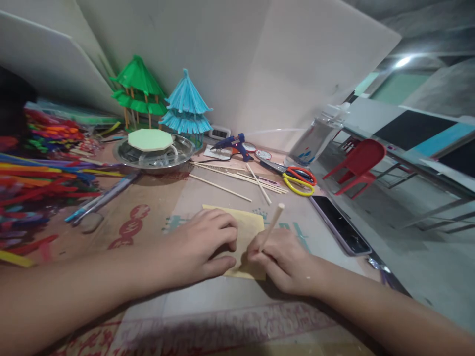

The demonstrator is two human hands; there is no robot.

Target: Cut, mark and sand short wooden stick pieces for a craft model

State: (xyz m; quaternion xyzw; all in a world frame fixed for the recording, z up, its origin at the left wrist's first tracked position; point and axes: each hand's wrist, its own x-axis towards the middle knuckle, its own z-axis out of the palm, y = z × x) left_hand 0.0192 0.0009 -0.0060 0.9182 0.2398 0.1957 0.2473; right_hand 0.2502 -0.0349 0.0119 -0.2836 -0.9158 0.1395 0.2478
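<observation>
The yellow sheet [250, 230] lies flat on the tabletop [222, 296], pinned under the left hand [202, 242], whose fingers are curled together on it. A wooden stick [272, 225] is clamped pen-fashion in the right hand [284, 259], its lower end at the sheet's right edge. Firm downward pressure is probably needed so that the sheet is not dragged, and the stick is best guided slowly.

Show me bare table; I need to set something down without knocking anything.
Free: the table between the metal tray, the loose sticks and the left hand, and the strip between the yellow sheet and the near edge. Crowded: straws on the left, scissors and phone on the right.
</observation>
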